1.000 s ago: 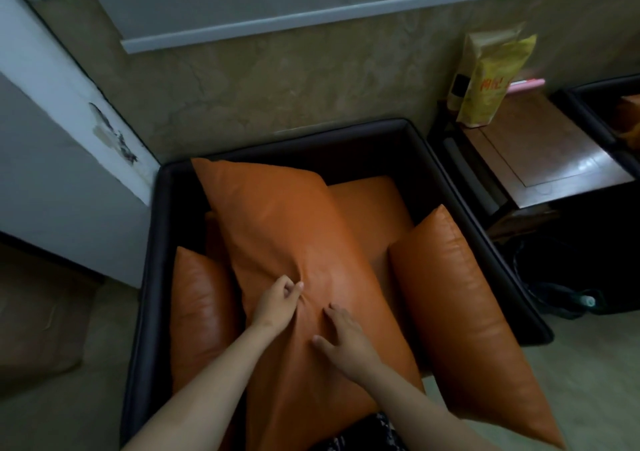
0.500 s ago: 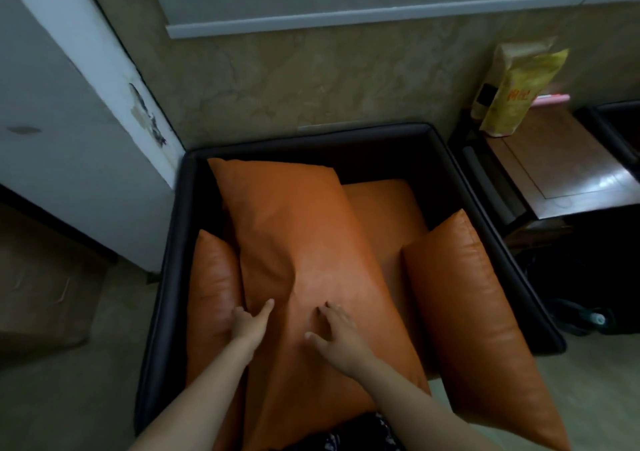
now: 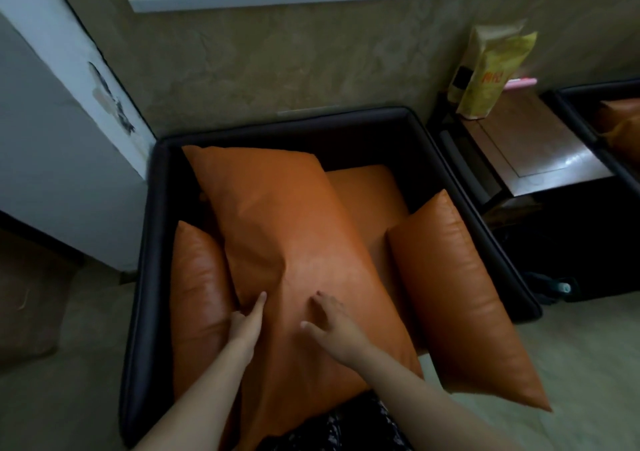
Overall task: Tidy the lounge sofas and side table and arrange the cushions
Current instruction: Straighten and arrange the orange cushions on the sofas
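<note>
A large orange cushion [image 3: 277, 236] lies slanted across the seat of a black armchair [image 3: 156, 242]. My left hand [image 3: 247, 322] touches the cushion's left edge with straight fingers, between it and a narrow orange cushion [image 3: 197, 294] standing along the left arm. My right hand [image 3: 332, 322] presses flat on the big cushion's lower middle, fingers spread. Another orange cushion [image 3: 460, 298] leans on the right arm and sticks out past the seat's front. The orange seat pad [image 3: 367, 197] shows behind.
A wooden side table [image 3: 540, 152] stands right of the armchair with a yellow packet [image 3: 491, 73] and a pink thing [image 3: 519, 82] at its back. A second black sofa [image 3: 609, 104] with an orange cushion is at far right. A wall runs behind; a bottle [image 3: 562, 288] lies on the floor.
My left hand has moved from the cushion's middle, where it pinched the cover, down to the cushion's left edge with fingers straight. My right hand stays pressed on the cushion.
</note>
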Available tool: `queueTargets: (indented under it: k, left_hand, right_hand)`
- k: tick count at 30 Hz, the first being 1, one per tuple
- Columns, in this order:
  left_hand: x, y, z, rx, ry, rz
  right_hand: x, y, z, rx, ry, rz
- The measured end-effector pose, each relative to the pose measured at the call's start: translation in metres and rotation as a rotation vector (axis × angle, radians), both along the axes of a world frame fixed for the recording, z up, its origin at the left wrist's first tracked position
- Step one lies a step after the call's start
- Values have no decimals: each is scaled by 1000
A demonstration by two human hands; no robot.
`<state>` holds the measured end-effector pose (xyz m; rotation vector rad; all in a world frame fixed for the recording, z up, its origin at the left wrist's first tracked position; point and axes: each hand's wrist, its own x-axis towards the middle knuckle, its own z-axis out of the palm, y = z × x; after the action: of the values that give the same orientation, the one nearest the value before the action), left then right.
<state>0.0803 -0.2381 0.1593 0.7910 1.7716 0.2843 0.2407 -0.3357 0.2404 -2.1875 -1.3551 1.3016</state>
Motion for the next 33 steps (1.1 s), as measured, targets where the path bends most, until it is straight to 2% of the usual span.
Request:
queueTargets:
  k: [7,13,18,25,33]
  left_hand:
    - [15,-4,23,148,77,-118]
    - [54,8,29,188,-56,-293]
    - [105,-3,65,172,-315,-341]
    - [154,-10,86,99,-499,-327]
    - [160,7,80,46,-459,-402]
  right_hand:
    - [10,-12,4,9,-60,-205]
    - [25,-13,14,118,-133,-387]
    - [44,-15,26,201,-310,-493]
    - [52,0,49,101,-564,-430]
    - [67,-8,28,-43,-556,-300]
